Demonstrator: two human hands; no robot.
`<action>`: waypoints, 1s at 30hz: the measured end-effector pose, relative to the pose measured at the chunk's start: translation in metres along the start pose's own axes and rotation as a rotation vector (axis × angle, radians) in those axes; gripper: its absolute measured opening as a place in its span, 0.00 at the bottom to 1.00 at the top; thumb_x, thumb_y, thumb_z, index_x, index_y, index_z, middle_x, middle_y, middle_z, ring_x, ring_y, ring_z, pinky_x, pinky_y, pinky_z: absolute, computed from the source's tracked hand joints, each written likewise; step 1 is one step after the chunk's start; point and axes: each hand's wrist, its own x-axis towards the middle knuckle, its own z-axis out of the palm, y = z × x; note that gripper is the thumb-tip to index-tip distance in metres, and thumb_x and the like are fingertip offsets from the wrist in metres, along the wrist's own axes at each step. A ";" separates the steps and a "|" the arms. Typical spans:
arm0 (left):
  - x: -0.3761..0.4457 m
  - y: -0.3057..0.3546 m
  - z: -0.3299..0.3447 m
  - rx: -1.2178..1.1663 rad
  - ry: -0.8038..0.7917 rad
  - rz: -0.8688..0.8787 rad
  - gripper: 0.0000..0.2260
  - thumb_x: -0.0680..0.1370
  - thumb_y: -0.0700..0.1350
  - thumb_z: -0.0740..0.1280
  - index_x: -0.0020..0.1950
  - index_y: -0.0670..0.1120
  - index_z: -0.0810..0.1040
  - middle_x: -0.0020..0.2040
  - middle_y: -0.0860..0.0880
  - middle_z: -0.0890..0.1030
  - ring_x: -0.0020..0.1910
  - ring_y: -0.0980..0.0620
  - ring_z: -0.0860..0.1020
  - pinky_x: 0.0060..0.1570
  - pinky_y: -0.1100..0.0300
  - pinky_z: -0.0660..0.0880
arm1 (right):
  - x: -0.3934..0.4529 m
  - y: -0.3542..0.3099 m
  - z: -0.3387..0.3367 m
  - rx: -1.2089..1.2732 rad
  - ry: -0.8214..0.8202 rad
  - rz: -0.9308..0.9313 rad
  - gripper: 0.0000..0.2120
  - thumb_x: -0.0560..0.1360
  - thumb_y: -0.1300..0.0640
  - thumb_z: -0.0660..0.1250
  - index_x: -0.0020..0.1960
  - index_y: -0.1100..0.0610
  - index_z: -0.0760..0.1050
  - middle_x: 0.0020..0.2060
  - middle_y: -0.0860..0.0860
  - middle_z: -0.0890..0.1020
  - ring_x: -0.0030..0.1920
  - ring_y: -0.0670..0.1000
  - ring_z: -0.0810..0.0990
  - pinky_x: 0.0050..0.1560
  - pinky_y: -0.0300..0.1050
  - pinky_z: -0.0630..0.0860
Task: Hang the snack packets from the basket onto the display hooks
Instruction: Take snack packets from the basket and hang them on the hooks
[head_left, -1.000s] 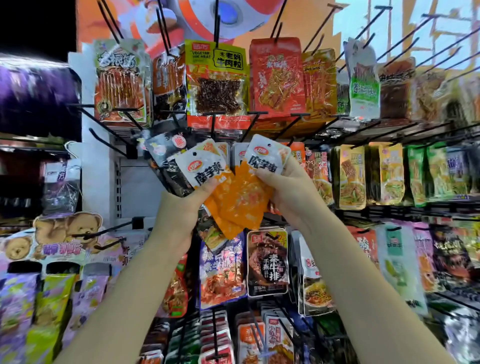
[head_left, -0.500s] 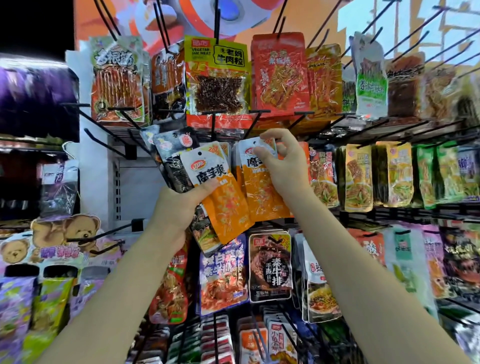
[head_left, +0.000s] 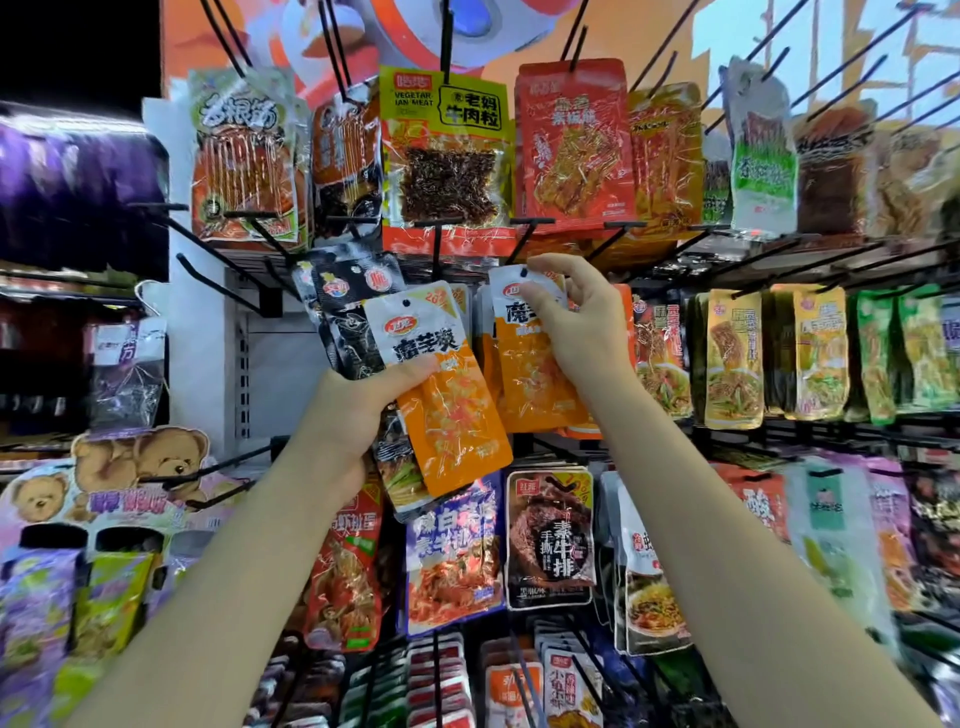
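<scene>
Right hand (head_left: 582, 332) pinching orange konjac packet (head_left: 535, 374) near hook (head_left: 524, 239); left hand (head_left: 358, 410) gripping spare packet (head_left: 447, 395). Risk: hole missing hook tip, packet dropping.

Right-edge packets (head_left: 924, 171) blurred; right hand (head_left: 576, 327) over packet lettering.

A single head-worn view faces forward, close to the display hooks (head_left: 441, 244) at arm's reach.
</scene>
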 end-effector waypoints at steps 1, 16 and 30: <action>0.000 0.000 0.001 0.002 0.001 -0.003 0.10 0.72 0.42 0.76 0.52 0.46 0.83 0.46 0.45 0.87 0.43 0.45 0.86 0.52 0.45 0.82 | 0.000 0.001 0.001 -0.021 -0.006 0.021 0.11 0.78 0.54 0.72 0.60 0.51 0.80 0.55 0.42 0.81 0.63 0.49 0.77 0.63 0.45 0.74; 0.005 -0.001 0.027 -0.030 -0.046 -0.068 0.16 0.72 0.48 0.78 0.55 0.41 0.83 0.47 0.40 0.86 0.45 0.39 0.86 0.49 0.41 0.83 | -0.054 -0.019 0.000 0.125 -0.315 -0.016 0.38 0.70 0.56 0.80 0.72 0.50 0.62 0.52 0.55 0.85 0.50 0.51 0.85 0.49 0.52 0.83; 0.003 -0.005 -0.003 0.128 -0.182 0.032 0.09 0.81 0.37 0.65 0.61 0.38 0.79 0.55 0.40 0.86 0.52 0.37 0.85 0.49 0.43 0.83 | -0.012 0.003 -0.009 0.056 -0.091 0.006 0.15 0.78 0.56 0.70 0.63 0.43 0.78 0.62 0.37 0.78 0.67 0.51 0.76 0.68 0.62 0.72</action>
